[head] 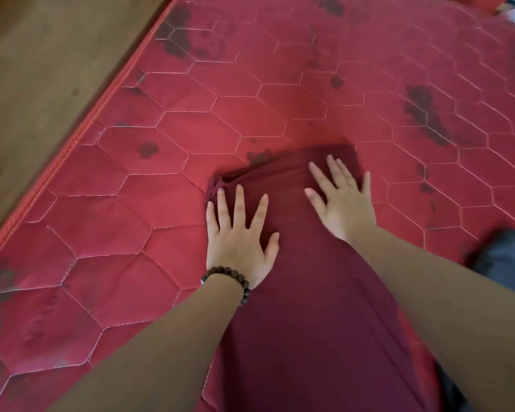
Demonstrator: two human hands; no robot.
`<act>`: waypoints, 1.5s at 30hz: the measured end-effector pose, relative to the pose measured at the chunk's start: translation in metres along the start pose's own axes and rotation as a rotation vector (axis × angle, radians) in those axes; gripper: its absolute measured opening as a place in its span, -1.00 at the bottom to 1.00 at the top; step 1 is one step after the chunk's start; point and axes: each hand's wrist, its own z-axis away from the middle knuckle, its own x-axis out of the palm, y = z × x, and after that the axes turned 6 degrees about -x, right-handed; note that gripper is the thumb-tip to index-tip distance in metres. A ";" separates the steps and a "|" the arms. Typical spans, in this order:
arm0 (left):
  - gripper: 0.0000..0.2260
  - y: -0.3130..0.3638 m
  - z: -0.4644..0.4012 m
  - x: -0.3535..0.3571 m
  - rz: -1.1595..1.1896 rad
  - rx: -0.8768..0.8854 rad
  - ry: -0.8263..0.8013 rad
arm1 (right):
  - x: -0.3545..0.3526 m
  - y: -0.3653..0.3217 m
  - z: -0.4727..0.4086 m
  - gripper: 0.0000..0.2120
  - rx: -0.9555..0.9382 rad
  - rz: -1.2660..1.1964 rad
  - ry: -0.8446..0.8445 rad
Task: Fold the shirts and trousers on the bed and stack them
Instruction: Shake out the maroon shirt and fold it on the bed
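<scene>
The dark maroon cloth garment point(309, 307) lies lengthwise on the red quilted mattress of the bed point(131, 203), a long narrow strip running from the near edge of the bed up toward its middle, well clear of the piped left edge. Whether it is a shirt or trousers I cannot tell; it looks already folded narrow along its length.

From the head view, the one view there is, both hands lie flat on its far end with fingers spread and straight. The left hand point(240, 236), a brown beaded bracelet point(229, 281) on its wrist, presses by the garment's left edge, where the cloth bunches slightly. The right hand point(341, 197) presses near the far right corner of the cloth.

I judge this the smoothing step before a crosswise fold. The next move likely calls for pinching that far end at both corners and bringing it back over the near part, keeping the edges square.

A grey cloth item point(506, 251) lies near the right edge of the bed, apart from the maroon piece.
</scene>
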 end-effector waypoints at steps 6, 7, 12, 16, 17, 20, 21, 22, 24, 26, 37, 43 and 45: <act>-0.38 0.000 -0.001 0.002 -0.023 -0.007 -0.029 | -0.005 -0.032 0.034 -0.46 0.019 -0.136 0.176; -0.37 0.000 -0.001 0.001 -0.031 -0.005 -0.036 | -0.001 -0.049 0.051 -0.47 -0.098 -0.155 0.160; -0.37 -0.001 -0.002 -0.003 -0.065 -0.010 -0.055 | 0.021 -0.040 0.117 -0.47 -0.085 -0.056 0.061; -0.40 0.002 -0.001 -0.012 -0.143 0.000 -0.094 | 0.013 0.011 0.158 -0.37 0.314 -0.069 0.002; -0.41 0.006 0.001 -0.018 -0.198 0.023 -0.091 | 0.010 0.012 0.170 -0.37 0.312 -0.065 0.005; -0.44 0.034 0.026 -0.039 -0.238 0.134 -0.080 | 0.004 -0.009 0.207 -0.42 0.152 -0.069 0.059; -0.45 0.048 0.042 -0.045 -0.193 0.169 -0.097 | 0.004 -0.019 0.219 -0.44 0.097 -0.075 0.071; -0.45 0.061 0.063 -0.049 -0.151 0.207 -0.125 | 0.007 -0.030 0.232 -0.45 0.044 -0.084 0.079; -0.44 0.083 0.113 -0.049 -0.136 0.297 -0.221 | 0.017 -0.048 0.257 -0.44 -0.035 -0.092 0.055; -0.44 0.093 0.158 -0.038 -0.163 0.363 -0.302 | 0.030 -0.057 0.280 -0.44 -0.062 -0.073 0.020; -0.39 0.064 0.260 -0.009 -0.075 0.101 -0.220 | 0.033 -0.014 0.365 -0.42 0.208 -0.048 0.038; -0.41 0.071 0.333 -0.015 -0.100 0.205 -0.286 | 0.040 -0.058 0.432 -0.41 -0.041 -0.102 -0.027; -0.41 0.064 0.348 -0.018 -0.123 0.172 -0.312 | 0.048 -0.056 0.456 -0.41 -0.011 -0.054 -0.088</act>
